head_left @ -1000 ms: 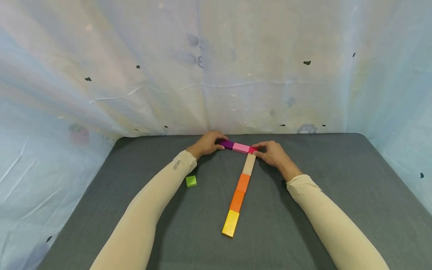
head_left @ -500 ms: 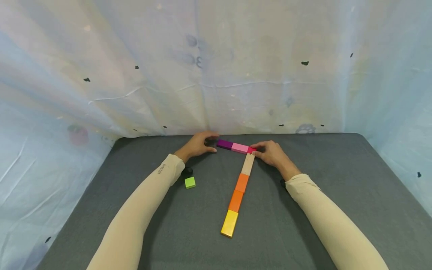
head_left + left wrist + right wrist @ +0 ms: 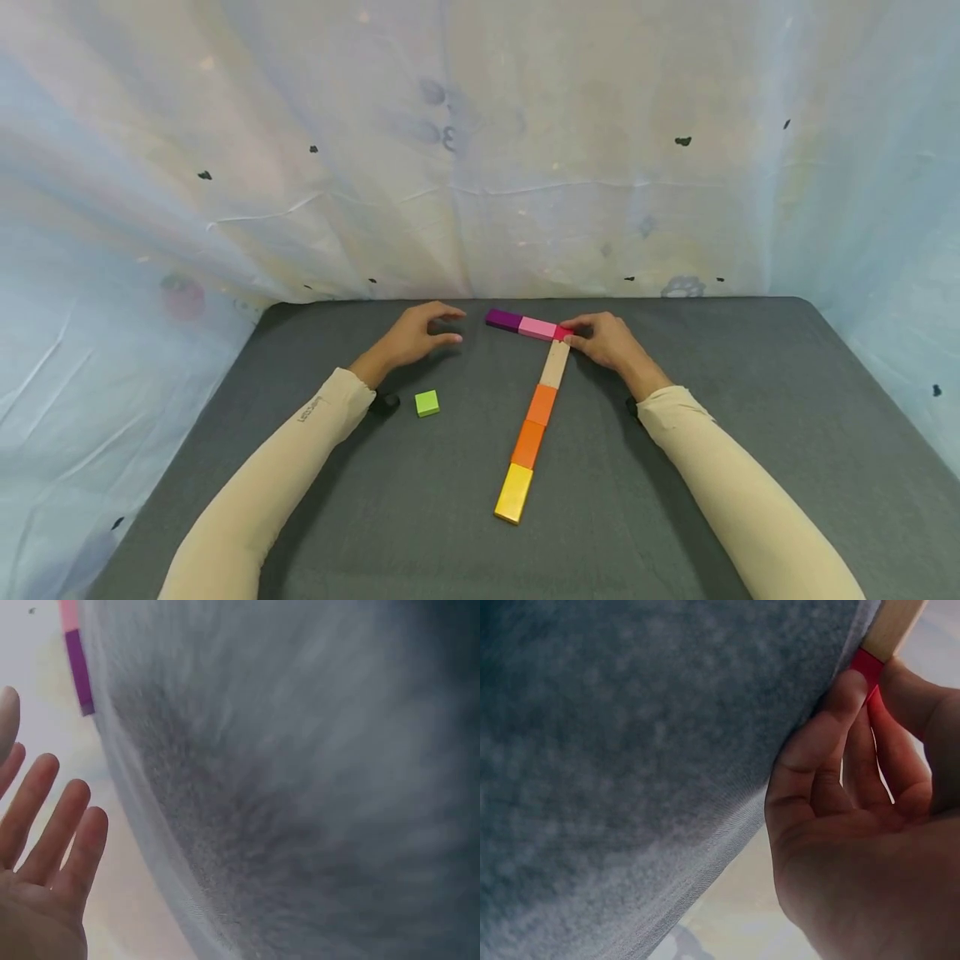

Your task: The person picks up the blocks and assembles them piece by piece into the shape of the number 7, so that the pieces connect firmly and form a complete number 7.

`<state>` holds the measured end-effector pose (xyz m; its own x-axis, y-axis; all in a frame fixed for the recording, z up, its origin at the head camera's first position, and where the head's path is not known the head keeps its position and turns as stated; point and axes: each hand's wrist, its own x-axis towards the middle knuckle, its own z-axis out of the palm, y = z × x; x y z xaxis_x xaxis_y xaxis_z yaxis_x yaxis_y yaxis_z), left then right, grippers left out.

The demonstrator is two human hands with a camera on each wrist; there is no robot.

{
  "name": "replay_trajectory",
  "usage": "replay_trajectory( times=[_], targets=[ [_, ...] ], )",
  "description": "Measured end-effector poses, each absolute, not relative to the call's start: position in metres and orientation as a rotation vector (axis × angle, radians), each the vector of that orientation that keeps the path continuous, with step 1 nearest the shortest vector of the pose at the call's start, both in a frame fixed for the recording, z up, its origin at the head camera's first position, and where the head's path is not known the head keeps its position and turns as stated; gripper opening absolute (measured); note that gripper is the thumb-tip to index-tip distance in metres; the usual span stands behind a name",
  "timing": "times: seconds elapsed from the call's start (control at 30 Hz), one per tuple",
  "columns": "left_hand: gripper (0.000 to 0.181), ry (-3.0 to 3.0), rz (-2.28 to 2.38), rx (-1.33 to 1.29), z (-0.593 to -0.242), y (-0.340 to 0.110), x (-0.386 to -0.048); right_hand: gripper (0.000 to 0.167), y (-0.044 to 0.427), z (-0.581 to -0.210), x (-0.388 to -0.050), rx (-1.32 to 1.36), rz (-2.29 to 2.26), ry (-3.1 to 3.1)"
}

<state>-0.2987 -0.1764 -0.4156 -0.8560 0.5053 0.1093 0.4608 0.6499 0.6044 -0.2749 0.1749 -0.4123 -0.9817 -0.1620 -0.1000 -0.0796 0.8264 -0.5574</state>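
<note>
Toy blocks form two joined rows on the dark grey table. A red block [image 3: 560,332] sits at their corner, and my right hand [image 3: 606,342] pinches it between thumb and forefinger; the right wrist view shows the red block [image 3: 868,666] partly covered by fingers. Leftward from it run a pink block [image 3: 537,328] and a purple block [image 3: 503,320]. Toward me come a plain wooden block [image 3: 555,364], two orange blocks [image 3: 541,405] and a yellow block [image 3: 513,493]. Left of the purple end, my left hand [image 3: 411,335] holds nothing, its fingers spread and apart from the blocks.
A lone green block [image 3: 427,403] lies left of the rows, below my left hand. The table [image 3: 675,483] ends at a pale patterned curtain [image 3: 555,150] behind and at the sides. A black band [image 3: 386,403] shows at my left wrist.
My left hand has let go of the purple block and drawn back to the left and slightly toward me. The right hand stays at the red block; the rows look unmoved.
</note>
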Motion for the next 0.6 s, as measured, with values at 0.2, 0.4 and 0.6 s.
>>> replay_trajectory(
  times=[0.2,0.4,0.6],
  targets=[
    [0.041,2.876,0.977,0.928,-0.411,-0.186,-0.268,0.038,0.173,-0.412,-0.275,-0.183,-0.857,2.86],
    [0.036,2.939,0.932,1.019,-0.408,-0.198,-0.229,0.038,0.165,-0.411,-0.277,-0.203,-0.886,2.845],
    [0.038,2.97,0.953,0.99,-0.412,-0.213,-0.19,0.038,0.159,-0.412,-0.275,-0.184,-0.874,2.85]
  ],
)
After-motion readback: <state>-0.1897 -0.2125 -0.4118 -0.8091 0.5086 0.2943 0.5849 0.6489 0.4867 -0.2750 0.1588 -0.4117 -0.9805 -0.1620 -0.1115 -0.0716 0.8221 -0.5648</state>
